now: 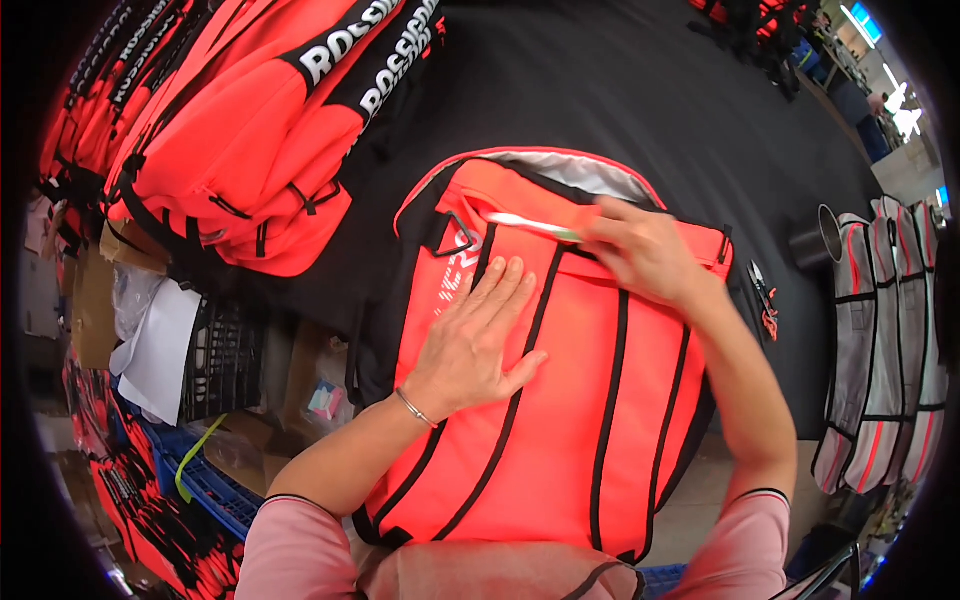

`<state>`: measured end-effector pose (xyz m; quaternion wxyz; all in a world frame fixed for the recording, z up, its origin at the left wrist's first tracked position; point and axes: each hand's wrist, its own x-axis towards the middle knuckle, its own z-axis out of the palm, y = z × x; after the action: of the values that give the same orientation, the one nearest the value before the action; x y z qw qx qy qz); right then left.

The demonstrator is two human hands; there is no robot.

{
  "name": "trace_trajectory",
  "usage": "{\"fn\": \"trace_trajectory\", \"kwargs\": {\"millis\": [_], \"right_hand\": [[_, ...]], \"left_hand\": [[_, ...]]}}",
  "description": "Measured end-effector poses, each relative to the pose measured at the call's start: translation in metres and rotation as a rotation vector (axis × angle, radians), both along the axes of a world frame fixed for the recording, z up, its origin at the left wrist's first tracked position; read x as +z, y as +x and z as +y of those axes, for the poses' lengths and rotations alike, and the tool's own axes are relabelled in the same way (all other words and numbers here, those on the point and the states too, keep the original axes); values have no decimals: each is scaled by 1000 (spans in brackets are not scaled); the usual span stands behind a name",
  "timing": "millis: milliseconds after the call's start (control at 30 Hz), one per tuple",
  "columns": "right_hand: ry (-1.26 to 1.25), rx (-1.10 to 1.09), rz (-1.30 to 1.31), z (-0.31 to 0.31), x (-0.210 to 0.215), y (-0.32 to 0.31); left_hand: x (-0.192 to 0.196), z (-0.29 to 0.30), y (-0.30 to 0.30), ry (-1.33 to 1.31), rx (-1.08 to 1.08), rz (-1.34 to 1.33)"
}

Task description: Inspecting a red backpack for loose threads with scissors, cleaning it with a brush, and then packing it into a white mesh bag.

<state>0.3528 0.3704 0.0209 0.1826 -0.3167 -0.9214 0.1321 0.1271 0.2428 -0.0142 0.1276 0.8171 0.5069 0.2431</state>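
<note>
A bright red-orange backpack (pixel 565 450) with black piping lies flat in front of me, its grey-lined top opening at the far end. My left hand (pixel 475 345) rests on the panel, fingers stretched out and pressing the fabric just left of the middle. Near the upper right of the bag, my right hand (pixel 635 250) is closed around the end of a slim white pen-like tool with a green part (pixel 528 224). Its tip points left along the upper seam. Motion blurs the right fingers. At the upper left of the bag sits a black buckle loop (pixel 452 235).
Small thread snips with orange handles (pixel 766 310) lie on the black table (pixel 600 90) right of the bag. Beyond are a dark metal cup (pixel 822 238) and grey padded pieces (pixel 855 340). More red backpacks (pixel 250 150) stand at left, above a black crate (pixel 225 355).
</note>
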Motion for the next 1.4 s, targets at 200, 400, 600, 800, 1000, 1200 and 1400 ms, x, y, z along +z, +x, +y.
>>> {"fn": "trace_trajectory", "kwargs": {"millis": [200, 400, 600, 800, 1000, 1200, 1400], "right_hand": [[-91, -17, -50, -4, 10, 12], [-24, -38, -155, -13, 19, 41], [-6, -34, -151, -6, 23, 44], [12, -2, -118, -5, 17, 29], [62, 57, -60, 1, 11, -14], [-20, -47, -16, -5, 5, -12], [6, -108, -85, -27, 25, -10]], "left_hand": [[-7, -1, -7, 7, 1, -40], [-2, -2, -4, 5, 10, 3], [-10, -2, -6, 10, 6, -46], [-1, -1, -3, 16, 25, -17], [-6, -2, -4, 14, 22, -84], [-6, -4, 4, 33, 17, -71], [-14, -8, -19, 56, -38, -312]]}}
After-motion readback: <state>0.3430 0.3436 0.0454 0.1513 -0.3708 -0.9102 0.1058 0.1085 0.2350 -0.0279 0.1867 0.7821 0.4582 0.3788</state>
